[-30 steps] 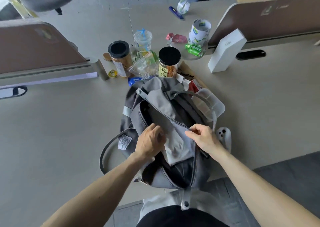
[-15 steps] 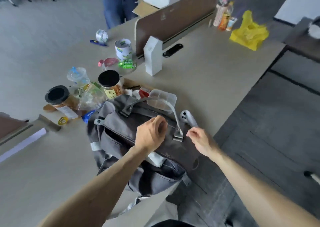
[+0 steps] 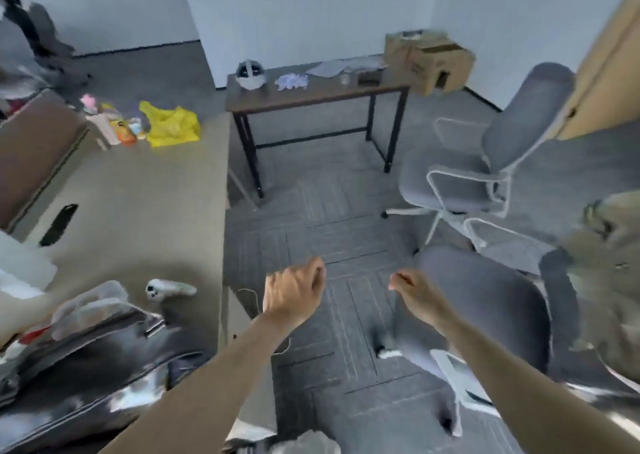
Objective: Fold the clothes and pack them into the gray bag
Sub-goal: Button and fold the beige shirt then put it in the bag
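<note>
One gray bag (image 3: pixel 86 367) lies on the near end of the desk (image 3: pixel 138 194), too blurred to tell whether its mouth is open. Two hands hang off the desk's right side above the carpet (image 3: pixel 329 211), touching nothing. The left hand (image 3: pixel 294 291) is just beside the desk's edge, fingers curled into a loose, empty fist. The right hand (image 3: pixel 412 294) is farther from the desk, fingers tucked against the thumb, also empty. On the desk just beyond the bag lies one white controller (image 3: pixel 166 289), farther along one flat black object (image 3: pixel 59 223), and at the desk's far end one yellow plastic bag (image 3: pixel 173 124). Two gray office chairs stand right of the desk, well apart from it: the nearer chair (image 3: pixel 485 308) and the farther chair (image 3: pixel 450 180). Beyond the desk's far right corner stands one small dark table (image 3: pixel 311 90) bearing one white headset (image 3: pixel 250 74), with two cardboard boxes (image 3: pixel 429 59) past it
</note>
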Tool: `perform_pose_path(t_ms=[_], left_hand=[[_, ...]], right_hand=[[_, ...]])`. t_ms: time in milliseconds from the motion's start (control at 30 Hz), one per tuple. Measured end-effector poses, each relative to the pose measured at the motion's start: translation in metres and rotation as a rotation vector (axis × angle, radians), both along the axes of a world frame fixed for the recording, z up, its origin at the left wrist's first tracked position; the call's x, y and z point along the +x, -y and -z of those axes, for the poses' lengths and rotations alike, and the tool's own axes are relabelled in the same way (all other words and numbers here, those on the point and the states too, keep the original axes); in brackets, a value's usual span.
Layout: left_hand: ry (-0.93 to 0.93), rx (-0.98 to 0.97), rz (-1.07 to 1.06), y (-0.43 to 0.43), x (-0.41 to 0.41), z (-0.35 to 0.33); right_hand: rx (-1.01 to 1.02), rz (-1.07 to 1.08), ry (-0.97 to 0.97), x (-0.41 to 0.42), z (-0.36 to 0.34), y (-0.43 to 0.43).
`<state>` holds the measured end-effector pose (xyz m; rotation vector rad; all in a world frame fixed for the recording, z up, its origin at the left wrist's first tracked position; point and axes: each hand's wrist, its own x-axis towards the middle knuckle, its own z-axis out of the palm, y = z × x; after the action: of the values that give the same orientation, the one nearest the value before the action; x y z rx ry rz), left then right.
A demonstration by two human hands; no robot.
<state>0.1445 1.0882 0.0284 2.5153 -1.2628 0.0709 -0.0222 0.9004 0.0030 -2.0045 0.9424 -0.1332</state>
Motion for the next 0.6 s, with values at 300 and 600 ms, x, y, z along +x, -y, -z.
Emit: perform_pose_path(t_ms=[300,600], left_hand=[[0.133,-0.011,0.588,0.139,-0.215,-0.013],[0.047,0.039,0.908,0.225,-0.369,-0.016]], right_hand=[[-0.003,0.665,0.043,-0.311,-0.019,0.028],[0.008,1.035,0.091,-0.474,-0.015,-0.002]])
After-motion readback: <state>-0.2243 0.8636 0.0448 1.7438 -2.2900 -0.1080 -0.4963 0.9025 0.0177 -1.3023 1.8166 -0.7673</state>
